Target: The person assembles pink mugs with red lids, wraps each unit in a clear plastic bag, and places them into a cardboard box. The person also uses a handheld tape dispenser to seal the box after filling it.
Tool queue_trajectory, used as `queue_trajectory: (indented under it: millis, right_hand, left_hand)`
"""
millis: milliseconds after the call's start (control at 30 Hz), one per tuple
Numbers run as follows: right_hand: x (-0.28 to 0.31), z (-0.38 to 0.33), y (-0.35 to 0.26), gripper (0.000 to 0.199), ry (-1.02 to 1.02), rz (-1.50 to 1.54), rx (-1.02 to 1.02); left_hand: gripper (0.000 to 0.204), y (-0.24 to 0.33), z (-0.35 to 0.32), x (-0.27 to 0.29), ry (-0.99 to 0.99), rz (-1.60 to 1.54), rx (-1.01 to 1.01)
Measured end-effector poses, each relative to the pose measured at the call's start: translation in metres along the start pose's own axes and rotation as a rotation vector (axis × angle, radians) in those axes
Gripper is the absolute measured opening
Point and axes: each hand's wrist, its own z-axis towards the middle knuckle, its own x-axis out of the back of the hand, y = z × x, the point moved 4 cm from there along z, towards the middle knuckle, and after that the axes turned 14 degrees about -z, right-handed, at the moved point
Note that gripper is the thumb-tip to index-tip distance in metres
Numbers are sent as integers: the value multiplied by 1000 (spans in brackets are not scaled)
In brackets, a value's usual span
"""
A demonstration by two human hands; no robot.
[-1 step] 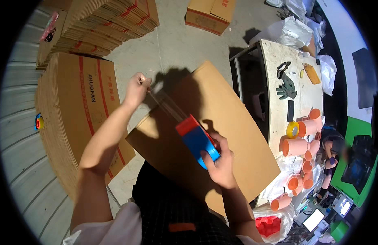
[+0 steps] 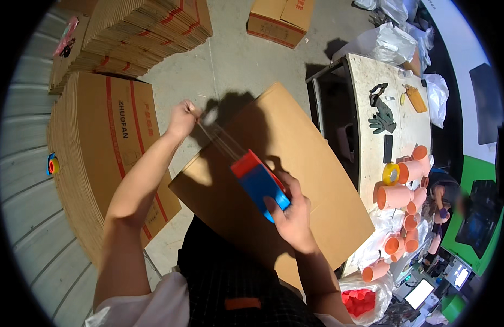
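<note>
My right hand [image 2: 293, 219] grips a blue and red tape dispenser [image 2: 258, 188], thumb on its side. From its red end a strip of clear tape [image 2: 225, 143] stretches up and left to my left hand [image 2: 184, 120]. The left fingers are closed on the end of that strip. Both hands and the dispenser are above a plain brown cardboard box [image 2: 328, 191], which lies slanted in front of my body. Shadows of my hands and head fall across the box and the floor. The dispenser's lower end is partly hidden by my right hand.
Stacked flat cartons [image 2: 99, 141] stand at the left, with more bundles [image 2: 148, 38] behind. A closed carton [image 2: 279, 24] sits on the floor ahead. On the right a white table [image 2: 366, 71] holds gloves [image 2: 382, 117], pink cups [image 2: 394, 197] and a yellow tape roll [image 2: 390, 174].
The dispenser and my right hand have shifted very slightly up and to the left. My left hand stays nearly in place, closed on the tape end.
</note>
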Motion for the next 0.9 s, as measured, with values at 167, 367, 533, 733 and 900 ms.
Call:
queue_trajectory:
  millis: [167,367,533,733,900]
  right_hand:
    - [-5,22,-3,44,65,24,211]
    - [4,10,5,59,-40,-11,207]
    - [34,-33,21,69,-58,-146,306]
    - [186,-217,148,87,-115,-350,22]
    - [250,-336,260,85,-309,-869,-493]
  left_hand:
    - [39,-123,12,-14,-119,922,-176]
    - [52,-42,5,-55,45,583,-91]
    - [48,29,-63,-108,-32,737,-327]
    - [60,27,-54,-110,17,895,-248]
    - [69,27,-54,-106,35,1011,-208]
